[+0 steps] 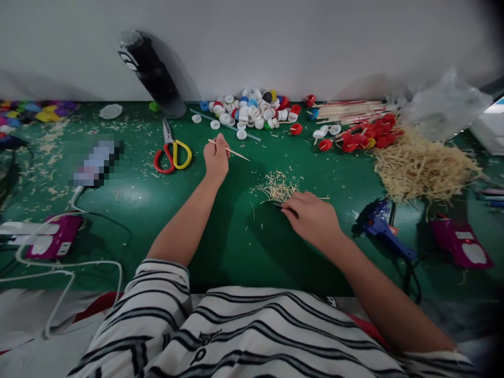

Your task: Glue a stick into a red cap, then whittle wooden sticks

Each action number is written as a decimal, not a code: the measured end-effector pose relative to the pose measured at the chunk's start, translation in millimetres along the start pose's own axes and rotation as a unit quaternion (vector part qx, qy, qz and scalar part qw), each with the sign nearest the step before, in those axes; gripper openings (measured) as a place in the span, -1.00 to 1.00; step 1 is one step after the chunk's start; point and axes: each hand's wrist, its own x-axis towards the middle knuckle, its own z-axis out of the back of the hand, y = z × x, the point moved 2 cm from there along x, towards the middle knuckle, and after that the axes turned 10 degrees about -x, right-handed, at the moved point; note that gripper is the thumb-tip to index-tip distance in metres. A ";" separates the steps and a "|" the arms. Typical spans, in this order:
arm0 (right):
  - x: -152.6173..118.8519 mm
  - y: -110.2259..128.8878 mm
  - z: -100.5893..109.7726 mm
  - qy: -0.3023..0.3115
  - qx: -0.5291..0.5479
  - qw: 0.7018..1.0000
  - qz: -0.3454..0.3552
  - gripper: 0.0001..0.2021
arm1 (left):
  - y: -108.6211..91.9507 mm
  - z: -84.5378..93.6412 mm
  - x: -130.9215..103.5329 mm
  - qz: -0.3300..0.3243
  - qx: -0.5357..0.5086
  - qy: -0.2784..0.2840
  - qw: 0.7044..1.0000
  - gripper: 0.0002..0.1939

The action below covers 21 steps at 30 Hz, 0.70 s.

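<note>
Pinched between the fingers of my left hand (pixel 216 160) is a thin wooden stick (pixel 238 155), its pointed end toward the right. My right hand (pixel 313 218) is closed on a thin dark tool (pixel 275 203), mostly covered by the fingers, so its kind is unclear. That tool's tip touches the near edge of a small pile of pale short shreds (pixel 277 185). A few loose shreds lie on the green table (pixel 240 236) in front of the pile. Scissors (pixel 172 149) with one red and one yellow handle rest left of my left hand.
Bottle caps (pixel 255 110) are heaped at the back, beside a black bottle (pixel 155 76). Rightward lie red caps with sticks (pixel 360 136), bundled sticks (pixel 348 112), straw-like shreds (pixel 425 165) and a blue glue gun (pixel 384 226). A phone (pixel 96 163) and white cable (pixel 74 270) occupy the left.
</note>
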 end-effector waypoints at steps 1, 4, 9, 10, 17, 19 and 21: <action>-6.0 12.0 1.0 -0.008 0.015 1.000 0.005 -0.83 | -0.1 0.1 -0.5 -0.003 0.003 0.000 1.000 -0.20; -20.2 57.7 -0.1 0.025 0.033 0.997 0.069 -0.80 | -0.5 -0.6 -1.6 -0.009 0.016 0.008 1.000 -0.22; -20.0 112.2 -13.3 0.115 0.048 0.979 0.159 -0.82 | -0.6 -2.5 -2.9 -0.013 0.049 0.045 0.998 -0.25; -15.8 114.2 -15.5 0.121 0.047 0.979 0.154 -0.82 | -0.3 -2.7 -2.9 -0.011 0.051 0.049 0.997 -0.25; 34.7 68.4 -16.0 0.095 0.038 0.995 -0.015 -0.84 | 4.6 -3.8 -0.9 -0.021 0.042 0.062 0.997 -0.24; 45.7 49.8 -15.4 0.082 0.031 0.994 -0.070 -0.86 | 6.2 -4.1 -0.7 -0.019 0.041 0.065 0.997 -0.24; 51.7 32.8 -16.0 0.076 0.020 0.990 -0.119 -0.86 | 7.0 -4.6 -0.7 -0.015 0.038 0.069 0.997 -0.24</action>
